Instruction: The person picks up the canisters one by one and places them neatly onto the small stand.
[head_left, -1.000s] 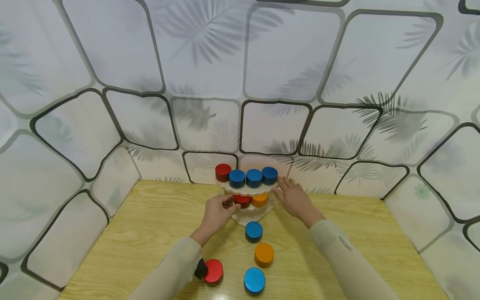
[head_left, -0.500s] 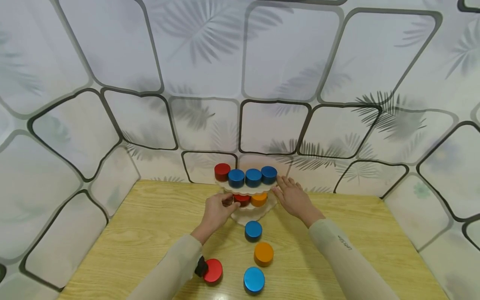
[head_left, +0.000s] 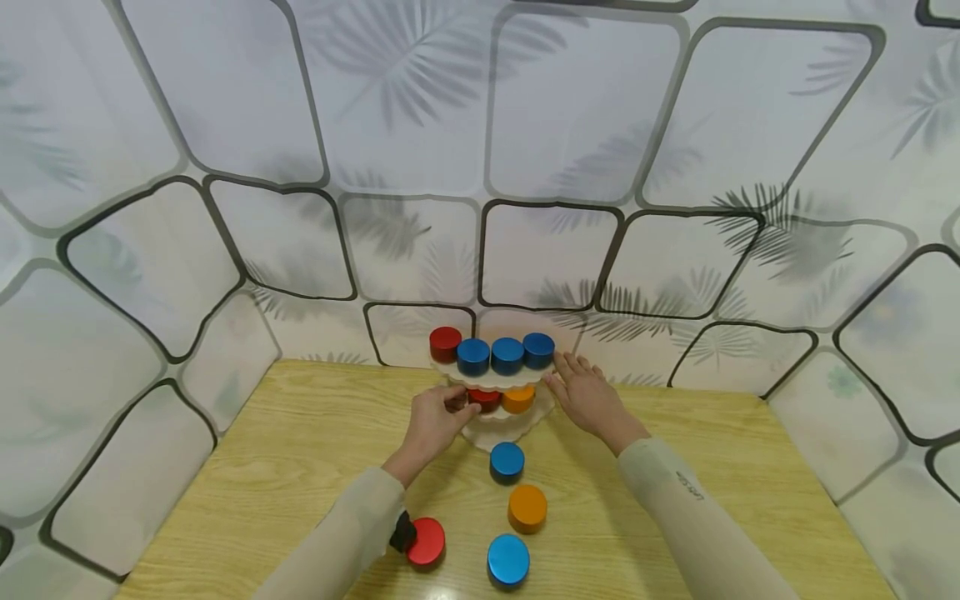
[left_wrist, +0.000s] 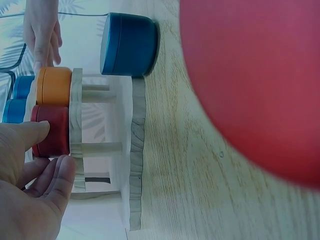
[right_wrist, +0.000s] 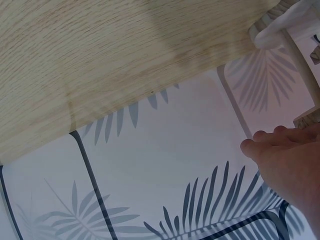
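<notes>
Left hand (head_left: 435, 423) has thumb and fingers curled in, pinching a red metallic cylindrical tin (left_wrist: 54, 131) on the middle tier of the scalloped pale wooden stand (head_left: 497, 432), right beside an orange metallic cylindrical tin (left_wrist: 54, 86). Right hand's (head_left: 590, 398) fingers are pretty straight, at the stand's right top edge; can't tell how firmly they're touching.

Small dark lettering (head_left: 690, 485) is seen on the right sleeve (head_left: 701, 525), just behind the right hand (head_left: 588, 396); its letters are too small and blurred to be read.
</notes>
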